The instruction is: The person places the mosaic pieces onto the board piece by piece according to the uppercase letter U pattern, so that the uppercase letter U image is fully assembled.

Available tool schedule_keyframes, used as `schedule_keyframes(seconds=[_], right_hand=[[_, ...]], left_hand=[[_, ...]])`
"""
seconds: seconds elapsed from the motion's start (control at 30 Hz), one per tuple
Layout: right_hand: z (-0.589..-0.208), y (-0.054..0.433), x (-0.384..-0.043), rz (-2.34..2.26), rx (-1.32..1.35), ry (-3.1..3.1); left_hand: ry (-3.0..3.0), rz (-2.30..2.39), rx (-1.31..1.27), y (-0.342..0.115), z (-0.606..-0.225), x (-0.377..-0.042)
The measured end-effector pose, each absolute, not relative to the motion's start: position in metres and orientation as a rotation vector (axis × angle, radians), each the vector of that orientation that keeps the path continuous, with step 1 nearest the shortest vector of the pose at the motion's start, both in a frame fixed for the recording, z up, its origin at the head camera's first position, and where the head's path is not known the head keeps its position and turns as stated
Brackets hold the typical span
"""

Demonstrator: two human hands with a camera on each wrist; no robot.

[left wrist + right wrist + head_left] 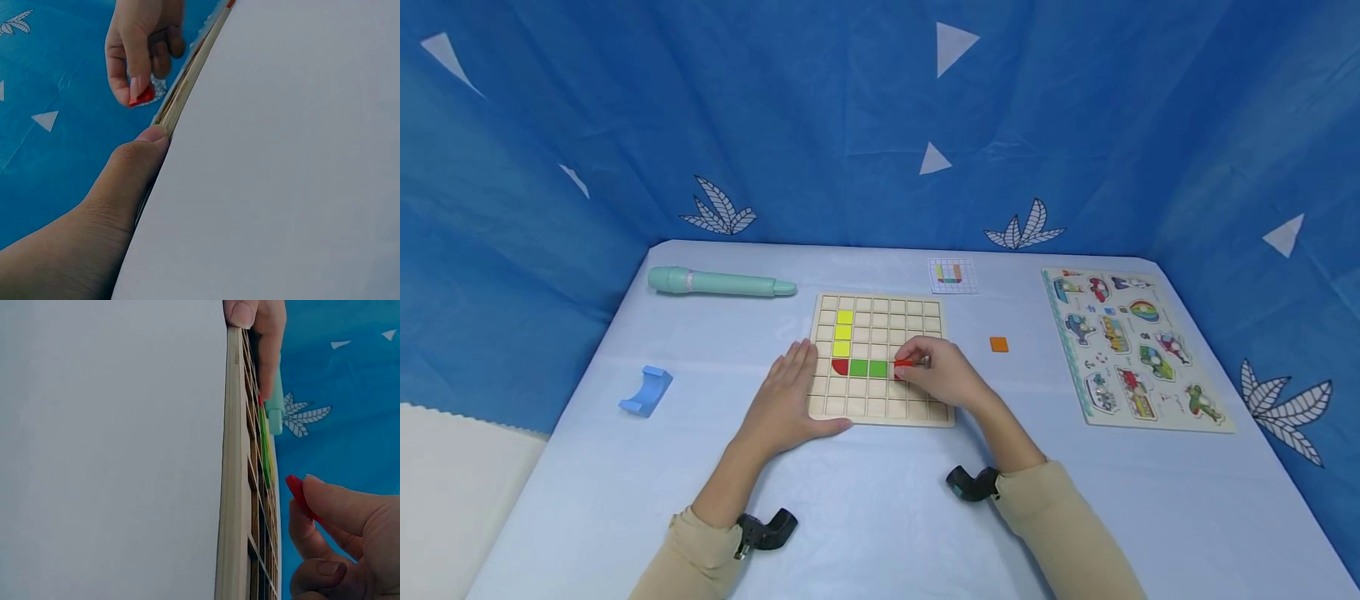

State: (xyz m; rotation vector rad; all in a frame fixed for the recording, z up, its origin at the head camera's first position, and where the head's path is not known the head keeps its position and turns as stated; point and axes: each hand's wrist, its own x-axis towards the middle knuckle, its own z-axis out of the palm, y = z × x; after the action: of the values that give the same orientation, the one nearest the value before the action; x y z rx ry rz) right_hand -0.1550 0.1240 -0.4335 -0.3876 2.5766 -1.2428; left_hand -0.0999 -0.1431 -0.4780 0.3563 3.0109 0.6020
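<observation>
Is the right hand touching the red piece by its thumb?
Touching: the right wrist view shows the right hand pinching the red piece, thumb against it.

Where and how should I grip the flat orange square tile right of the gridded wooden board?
Probably pinch two opposite edges of the flat orange square tile, coming from above: it lies thin and flat on the white tabletop, with nothing touching its sides. The right hand pinches a small red piece.

A curtained-off set-up, like a small recording booth: blue cloth (820, 108) printed with white triangles (951, 46) and leaves (1034, 223) hangs on three sides of a white-topped bench (865, 508), which carries a wooden grid board (876, 408) and a vehicle puzzle (1131, 354); black wrist-worn devices (771, 531) add to the studio look.
</observation>
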Motion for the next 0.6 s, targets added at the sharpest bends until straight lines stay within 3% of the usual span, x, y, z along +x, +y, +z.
schedule_keyframes(seconds=[0.6], right_hand=[[-0.4364, 0.1133, -0.1566, -1.186, -0.338, 2.615]], left_hand=[[3.011, 0.613, 0.363, -0.1431, -0.4770, -0.0997]])
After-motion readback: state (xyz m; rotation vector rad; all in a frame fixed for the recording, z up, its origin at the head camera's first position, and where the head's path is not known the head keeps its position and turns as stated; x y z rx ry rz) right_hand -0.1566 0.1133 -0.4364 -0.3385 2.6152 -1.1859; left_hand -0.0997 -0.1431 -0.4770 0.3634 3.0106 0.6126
